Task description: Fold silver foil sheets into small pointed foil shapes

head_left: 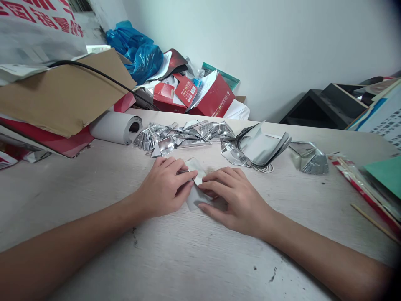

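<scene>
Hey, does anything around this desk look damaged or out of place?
Yes. The tabletop has dark marks, perhaps scuffs, in the foreground. At left, the brown cardboard sits tilted and looks ragged along its lower edge. Farther back, red boxes lie jumbled. The pale paper being handled shows no clear damage, but is partly hidden.

This looks like a cluttered corner of a home or small office (which of the two, I cannot tell): a scuffed, pale tabletop [150,259] facing a plain wall [250,54], folded silver-foil pieces [166,146] on it, red A4 paper boxes [216,98] and blue plastic bag [147,62] heaped beyond, black shelving [313,108] far right.
</scene>
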`<action>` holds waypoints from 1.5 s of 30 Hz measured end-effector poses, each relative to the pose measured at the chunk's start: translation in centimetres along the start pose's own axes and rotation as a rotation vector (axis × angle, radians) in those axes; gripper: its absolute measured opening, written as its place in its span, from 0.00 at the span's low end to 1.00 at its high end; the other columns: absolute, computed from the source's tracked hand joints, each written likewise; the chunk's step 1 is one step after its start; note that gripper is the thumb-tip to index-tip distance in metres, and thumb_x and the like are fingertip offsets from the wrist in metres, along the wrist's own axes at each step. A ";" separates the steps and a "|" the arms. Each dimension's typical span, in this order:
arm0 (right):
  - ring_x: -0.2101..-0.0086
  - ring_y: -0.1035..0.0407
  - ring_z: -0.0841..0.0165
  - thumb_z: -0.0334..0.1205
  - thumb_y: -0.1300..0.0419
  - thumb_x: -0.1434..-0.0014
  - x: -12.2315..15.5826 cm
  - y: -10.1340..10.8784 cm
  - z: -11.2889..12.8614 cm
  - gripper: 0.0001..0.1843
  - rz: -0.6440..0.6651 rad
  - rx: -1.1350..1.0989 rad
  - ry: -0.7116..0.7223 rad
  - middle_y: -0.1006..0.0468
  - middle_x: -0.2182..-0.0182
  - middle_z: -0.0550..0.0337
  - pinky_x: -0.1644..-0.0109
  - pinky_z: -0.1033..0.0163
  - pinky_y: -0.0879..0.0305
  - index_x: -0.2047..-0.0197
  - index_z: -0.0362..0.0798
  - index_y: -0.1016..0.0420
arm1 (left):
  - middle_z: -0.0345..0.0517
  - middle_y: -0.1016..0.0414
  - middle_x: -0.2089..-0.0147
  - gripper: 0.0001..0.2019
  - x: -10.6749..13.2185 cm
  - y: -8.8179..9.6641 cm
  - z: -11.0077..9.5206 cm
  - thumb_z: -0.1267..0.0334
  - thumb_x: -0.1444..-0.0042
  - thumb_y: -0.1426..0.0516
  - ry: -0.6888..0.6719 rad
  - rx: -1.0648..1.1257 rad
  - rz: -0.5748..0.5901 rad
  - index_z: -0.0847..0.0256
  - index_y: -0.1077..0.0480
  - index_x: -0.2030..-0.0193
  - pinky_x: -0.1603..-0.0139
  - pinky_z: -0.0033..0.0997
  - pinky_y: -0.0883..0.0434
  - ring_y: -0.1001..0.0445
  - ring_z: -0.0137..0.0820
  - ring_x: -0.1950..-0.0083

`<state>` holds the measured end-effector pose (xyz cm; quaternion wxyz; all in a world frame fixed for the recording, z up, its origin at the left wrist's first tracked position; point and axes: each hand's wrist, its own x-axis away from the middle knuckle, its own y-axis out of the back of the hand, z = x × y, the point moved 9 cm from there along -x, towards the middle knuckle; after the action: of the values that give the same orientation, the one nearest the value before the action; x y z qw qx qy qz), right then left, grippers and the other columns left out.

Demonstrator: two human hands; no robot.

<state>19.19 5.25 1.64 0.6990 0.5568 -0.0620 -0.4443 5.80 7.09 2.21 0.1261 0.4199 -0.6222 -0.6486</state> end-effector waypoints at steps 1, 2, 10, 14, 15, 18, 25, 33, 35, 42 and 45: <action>0.52 0.29 0.67 0.54 0.38 0.36 0.0 0.0 -0.1 0.18 -0.003 0.005 -0.009 0.20 0.50 0.60 0.49 0.56 0.38 0.48 0.53 0.22 | 0.47 0.25 0.57 0.13 0.0 0.1 -0.1 0.64 0.33 0.45 -0.006 -0.019 -0.014 0.55 0.22 0.45 0.53 0.44 0.38 0.28 0.36 0.56; 0.52 0.29 0.67 0.53 0.38 0.36 0.0 0.1 -0.2 0.19 -0.007 0.008 -0.023 0.19 0.50 0.59 0.49 0.56 0.38 0.47 0.53 0.22 | 0.46 0.25 0.59 0.13 0.0 0.2 -0.1 0.64 0.33 0.45 -0.011 -0.034 -0.025 0.55 0.22 0.46 0.54 0.43 0.38 0.29 0.35 0.57; 0.57 0.29 0.67 0.38 0.41 0.34 -0.3 0.4 -1.4 0.11 -0.059 -0.052 -0.137 0.18 0.56 0.55 0.50 0.56 0.32 0.51 0.50 0.20 | 0.46 0.26 0.59 0.08 0.2 0.7 -0.3 0.65 0.34 0.43 -0.039 -0.025 -0.087 0.62 0.27 0.50 0.54 0.40 0.33 0.28 0.36 0.56; 0.58 0.29 0.69 0.37 0.41 0.34 -0.3 0.5 -1.7 0.10 -0.075 -0.092 -0.157 0.18 0.59 0.58 0.52 0.58 0.30 0.53 0.50 0.20 | 0.46 0.27 0.61 0.03 0.2 0.8 -0.4 0.65 0.34 0.43 -0.041 -0.020 -0.087 0.62 0.32 0.58 0.55 0.39 0.31 0.28 0.35 0.58; 0.58 0.28 0.70 0.37 0.41 0.34 -0.3 0.7 -1.8 0.10 -0.095 -0.103 -0.167 0.18 0.59 0.59 0.53 0.60 0.29 0.52 0.50 0.21 | 0.46 0.27 0.61 0.03 0.2 0.7 -0.4 0.65 0.34 0.43 -0.049 -0.032 -0.070 0.62 0.32 0.59 0.56 0.39 0.31 0.29 0.35 0.59; 0.59 0.26 0.71 0.36 0.41 0.34 -0.2 1.0 -2.4 0.14 -0.141 -0.127 -0.230 0.17 0.57 0.59 0.55 0.63 0.28 0.46 0.50 0.23 | 0.46 0.27 0.59 0.07 0.2 0.3 -0.6 0.66 0.33 0.45 -0.081 -0.040 -0.042 0.60 0.28 0.51 0.55 0.39 0.30 0.28 0.35 0.58; 0.59 0.28 0.70 0.36 0.41 0.35 0.1 1.1 -3.6 0.20 -0.158 -0.101 -0.344 0.19 0.54 0.60 0.54 0.61 0.29 0.40 0.55 0.27 | 0.56 0.31 0.36 0.23 0.1 -0.2 -0.8 0.71 0.34 0.46 -0.115 -0.023 0.005 0.59 0.32 0.33 0.48 0.44 0.26 0.26 0.37 0.51; 0.53 0.31 0.67 0.43 0.42 0.35 0.4 1.3 -5.0 0.18 -0.160 -0.171 -0.514 0.22 0.52 0.60 0.45 0.54 0.31 0.42 0.59 0.26 | 0.54 0.29 0.39 0.21 0.3 -0.2 -0.8 0.71 0.34 0.46 -0.124 -0.017 0.000 0.59 0.29 0.36 0.50 0.44 0.26 0.26 0.37 0.52; 0.51 0.30 0.67 0.47 0.41 0.35 0.5 1.2 -4.9 0.20 -0.154 -0.204 -0.515 0.23 0.50 0.60 0.43 0.53 0.32 0.41 0.58 0.27 | 0.54 0.29 0.38 0.21 0.3 -0.1 -0.8 0.71 0.35 0.45 -0.123 -0.018 -0.013 0.58 0.29 0.36 0.49 0.44 0.26 0.26 0.37 0.51; 0.51 0.31 0.59 0.58 0.37 0.41 0.6 0.3 -4.6 0.33 0.003 -0.067 -0.574 0.24 0.54 0.58 0.42 0.43 0.38 0.34 0.62 0.36 | 0.50 0.26 0.53 0.09 0.0 0.0 -0.6 0.68 0.33 0.45 -0.088 0.005 -0.027 0.63 0.25 0.50 0.53 0.40 0.27 0.28 0.35 0.55; 0.49 0.32 0.57 0.55 0.38 0.40 0.5 0.1 -4.4 0.31 0.033 -0.009 -0.563 0.26 0.51 0.57 0.42 0.41 0.40 0.35 0.62 0.35 | 0.47 0.24 0.54 0.08 0.1 -0.1 -0.9 0.70 0.34 0.44 -0.127 -0.008 -0.012 0.61 0.24 0.55 0.56 0.38 0.29 0.31 0.33 0.59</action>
<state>22.10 8.11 -0.07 0.6639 0.4074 -0.2608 -0.5703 6.41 6.46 2.21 0.0840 0.3811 -0.6239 -0.6771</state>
